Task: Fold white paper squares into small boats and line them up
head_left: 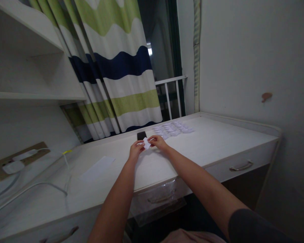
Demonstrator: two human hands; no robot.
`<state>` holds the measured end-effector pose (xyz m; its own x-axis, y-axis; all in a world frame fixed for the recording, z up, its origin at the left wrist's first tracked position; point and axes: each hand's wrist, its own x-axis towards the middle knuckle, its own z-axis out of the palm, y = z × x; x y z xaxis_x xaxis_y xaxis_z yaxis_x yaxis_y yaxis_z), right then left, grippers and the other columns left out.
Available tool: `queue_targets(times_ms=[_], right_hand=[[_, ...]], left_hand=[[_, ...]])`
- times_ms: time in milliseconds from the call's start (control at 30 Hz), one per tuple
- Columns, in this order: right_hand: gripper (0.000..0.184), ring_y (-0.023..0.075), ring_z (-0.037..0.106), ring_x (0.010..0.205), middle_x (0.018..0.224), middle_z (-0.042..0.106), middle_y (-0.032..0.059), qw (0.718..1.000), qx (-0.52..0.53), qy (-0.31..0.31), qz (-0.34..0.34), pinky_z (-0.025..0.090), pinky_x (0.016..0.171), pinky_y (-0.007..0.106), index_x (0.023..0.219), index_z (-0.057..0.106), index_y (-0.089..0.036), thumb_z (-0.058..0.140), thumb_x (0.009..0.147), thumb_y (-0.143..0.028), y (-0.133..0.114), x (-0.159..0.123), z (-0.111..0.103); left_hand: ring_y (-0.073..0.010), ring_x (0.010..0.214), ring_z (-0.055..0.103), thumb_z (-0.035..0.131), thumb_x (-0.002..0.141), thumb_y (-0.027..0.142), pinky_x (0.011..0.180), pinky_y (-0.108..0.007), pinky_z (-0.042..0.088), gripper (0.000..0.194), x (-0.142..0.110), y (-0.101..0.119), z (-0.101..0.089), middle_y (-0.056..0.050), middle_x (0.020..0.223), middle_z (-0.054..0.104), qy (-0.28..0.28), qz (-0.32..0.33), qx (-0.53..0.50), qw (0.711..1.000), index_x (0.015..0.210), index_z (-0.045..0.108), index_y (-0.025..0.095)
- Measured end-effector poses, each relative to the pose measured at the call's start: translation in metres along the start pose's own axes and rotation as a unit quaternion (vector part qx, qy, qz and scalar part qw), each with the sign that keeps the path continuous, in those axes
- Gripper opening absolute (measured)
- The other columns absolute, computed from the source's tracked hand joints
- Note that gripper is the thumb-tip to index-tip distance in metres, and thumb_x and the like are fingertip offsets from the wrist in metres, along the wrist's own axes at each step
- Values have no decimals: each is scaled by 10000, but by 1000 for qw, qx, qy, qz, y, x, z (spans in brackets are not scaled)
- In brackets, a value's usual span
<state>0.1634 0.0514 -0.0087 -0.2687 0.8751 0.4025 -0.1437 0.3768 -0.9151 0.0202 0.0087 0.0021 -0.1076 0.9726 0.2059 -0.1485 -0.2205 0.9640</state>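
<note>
My left hand [136, 151] and my right hand [159, 142] meet above the white desk top [190, 152], pinching a small piece of folded white paper [147, 143] between them. Just behind my hands lies a black smartphone [142, 135], its near end partly hidden by them. Farther back, several small folded paper pieces [171, 130] lie in a loose group. A flat white paper sheet [97, 168] rests on the desk to the left of my left forearm.
A power strip [19, 161] with white plugs and cables sits at the left, beneath white shelves [32, 94]. A striped curtain [116, 67] and a white railing [169, 91] stand behind the desk. A wall [243, 60] bounds the right side; drawers with metal handles sit below.
</note>
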Motion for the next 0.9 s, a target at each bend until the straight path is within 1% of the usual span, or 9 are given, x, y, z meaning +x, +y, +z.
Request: queue_targets(times_ms=[133, 233, 400, 533, 733, 900], right_hand=[[234, 73, 508, 464, 517, 555, -34, 1000, 8, 3, 9, 434, 491, 207, 702, 577, -143, 684, 546, -280, 2, 0, 0], [255, 76, 506, 488, 514, 538, -45, 1000, 16, 1, 6, 425, 482, 199, 675, 561, -150, 705, 508, -277, 3, 0, 0], [282, 79, 512, 508, 529, 538, -49, 999, 43, -2, 0, 427, 498, 207, 654, 536, -151, 717, 470, -265, 0, 0, 0], [271, 86, 521, 526, 549, 545, -42, 999, 47, -2, -7, 427, 511, 215, 659, 527, -151, 704, 482, -253, -2, -1, 1], [232, 80, 499, 508, 556, 541, -42, 999, 34, -8, -19, 406, 493, 208, 652, 519, -151, 674, 490, -211, -3, -1, 1], [216, 76, 491, 534, 574, 536, -42, 999, 18, -12, -34, 393, 504, 196, 655, 521, -150, 664, 498, -188, -2, -2, 2]], left_hand=[[-104, 532, 561, 714, 488, 232, 588, -242, 474, 296, 0, 0, 1, 28, 521, 562, -13, 45, 39, 998, 747, 600, 143], [-110, 538, 566, 723, 485, 263, 586, -246, 475, 316, -2, 1, 2, 21, 522, 571, -27, 59, 61, 996, 750, 601, 141], [-117, 569, 580, 716, 506, 276, 602, -248, 477, 308, -4, 3, 4, 14, 541, 585, -29, 74, 65, 995, 758, 597, 143], [-116, 561, 571, 717, 500, 272, 591, -244, 474, 306, -4, 4, 5, 13, 535, 578, -28, 79, 66, 994, 746, 589, 142], [-118, 569, 576, 694, 519, 281, 548, -240, 473, 297, -6, 4, 7, -4, 634, 603, -38, 61, 61, 996, 744, 549, 154], [-121, 573, 574, 701, 512, 289, 527, -233, 470, 307, -7, 4, 7, -5, 644, 599, -46, 63, 61, 995, 719, 515, 159]])
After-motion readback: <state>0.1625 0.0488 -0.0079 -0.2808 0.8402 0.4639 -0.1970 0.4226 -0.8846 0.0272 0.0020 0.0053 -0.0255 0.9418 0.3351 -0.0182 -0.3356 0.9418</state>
